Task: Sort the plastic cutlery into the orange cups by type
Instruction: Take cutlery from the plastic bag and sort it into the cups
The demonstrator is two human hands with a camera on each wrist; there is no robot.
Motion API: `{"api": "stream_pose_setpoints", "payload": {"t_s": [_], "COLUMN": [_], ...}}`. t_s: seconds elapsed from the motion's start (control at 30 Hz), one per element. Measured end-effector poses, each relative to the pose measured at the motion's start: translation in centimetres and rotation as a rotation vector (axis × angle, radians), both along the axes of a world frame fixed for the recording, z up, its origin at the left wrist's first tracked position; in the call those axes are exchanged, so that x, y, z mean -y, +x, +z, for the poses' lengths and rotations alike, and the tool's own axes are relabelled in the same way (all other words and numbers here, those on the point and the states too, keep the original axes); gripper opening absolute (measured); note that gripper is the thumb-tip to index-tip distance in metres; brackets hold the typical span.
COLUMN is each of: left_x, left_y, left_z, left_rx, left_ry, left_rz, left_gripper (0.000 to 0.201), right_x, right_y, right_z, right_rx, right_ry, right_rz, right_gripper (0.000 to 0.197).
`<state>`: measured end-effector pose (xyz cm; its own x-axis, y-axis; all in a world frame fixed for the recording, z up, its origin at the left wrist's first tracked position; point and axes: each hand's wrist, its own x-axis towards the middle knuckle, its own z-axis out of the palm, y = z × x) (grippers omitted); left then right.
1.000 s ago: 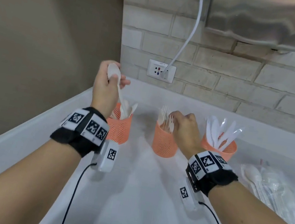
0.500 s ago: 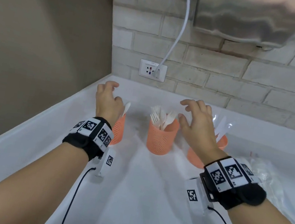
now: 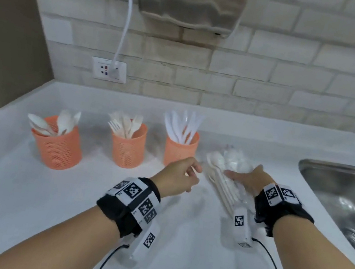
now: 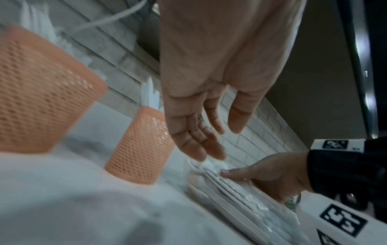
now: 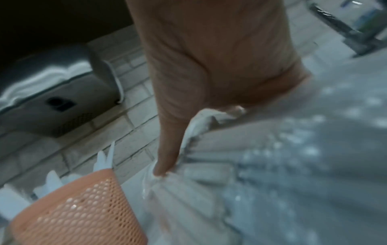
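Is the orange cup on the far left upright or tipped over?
Upright: the left orange cup stands on the counter, spoons sticking up.

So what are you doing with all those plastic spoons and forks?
Sorting cutlery into three orange cups on the counter: spoons in the left cup, forks in the middle cup, knives in the right cup. The right hand rests on the pile of wrapped cutlery beside the sink. The left hand reaches toward the pile, holding nothing.
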<state>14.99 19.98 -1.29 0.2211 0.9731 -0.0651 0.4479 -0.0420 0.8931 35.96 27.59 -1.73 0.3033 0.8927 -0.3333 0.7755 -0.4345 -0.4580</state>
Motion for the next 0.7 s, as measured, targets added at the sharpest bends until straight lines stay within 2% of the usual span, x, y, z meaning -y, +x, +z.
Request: {"api": "stream_pose_setpoints", "payload": {"t_s": [0.07,0.17,0.2,0.3,0.37,0.43,0.5,0.57,0.63,0.7], "left_x": [0.1,0.2,0.1,-0.5,-1.0,-1.0,-0.9,-0.3,0.4,0.6], "left_y": [1.9,3.7,4.0,4.2,3.6,2.8,1.9,0.6,-0.9,-2.6], "left_z": [-0.5,-0.6,-0.5,0.5,1.5,2.9,4.3,5.8,7.0,7.5], "left_rx": [-0.026,-0.060,-0.075,-0.077,-0.004,0.118,0.200,0.161,0.095,-0.059], "left_ry": [-0.064,-0.036,0.004,0.168,0.223,0.177,0.084,0.034,-0.007,-0.040], "left_rz": [-0.048,-0.090,-0.093,-0.009,0.140,0.279,0.313,0.317,0.340,0.345], "left_gripper": [0.014,0.014,0.014,0.013,0.026,0.052,0.062,0.059,0.067,0.065], "right_x": [0.1,0.8,1.1,3.1,4.9,6.8,7.9,8.5,9.0,9.3], "right_y": [0.7,1.1,1.4,1.9,1.8,0.9,-0.9,-3.2,-5.6,-7.8], "right_z": [-0.6,-0.8,-0.9,0.4,1.8,3.2,4.1,4.0,3.6,2.9], "right_rx": [-0.068,-0.154,-0.172,-0.159,-0.119,-0.077,-0.040,0.004,0.073,0.179], "right_ry": [-0.036,-0.017,-0.007,0.098,0.241,0.357,0.441,0.488,0.534,0.564], "right_rz": [0.076,0.169,0.194,0.276,0.382,0.556,0.663,0.725,0.771,0.848], "right_gripper": [0.108,0.063,0.057,0.070,0.070,0.075,0.079,0.078,0.078,0.077]}}
